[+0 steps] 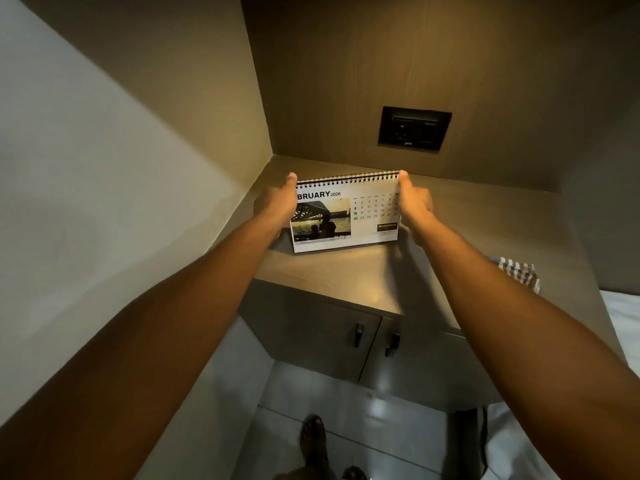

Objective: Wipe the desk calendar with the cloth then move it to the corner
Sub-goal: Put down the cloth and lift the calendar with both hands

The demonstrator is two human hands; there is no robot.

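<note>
A spiral-bound desk calendar (346,213), open at a February 2026 page with a bridge photo, stands upright on the wooden cabinet top (346,275), a little out from the back left corner. My left hand (277,202) grips its left edge, thumb up by the spiral. My right hand (415,202) grips its right edge the same way. A checked cloth (519,273) lies on the cabinet top at the far right, apart from both hands.
A dark socket plate (414,129) is set in the wooden back wall above the calendar. A pale wall (104,168) closes the left side. Two cabinet doors with dark handles (358,334) are below. My feet (313,441) stand on a tiled floor.
</note>
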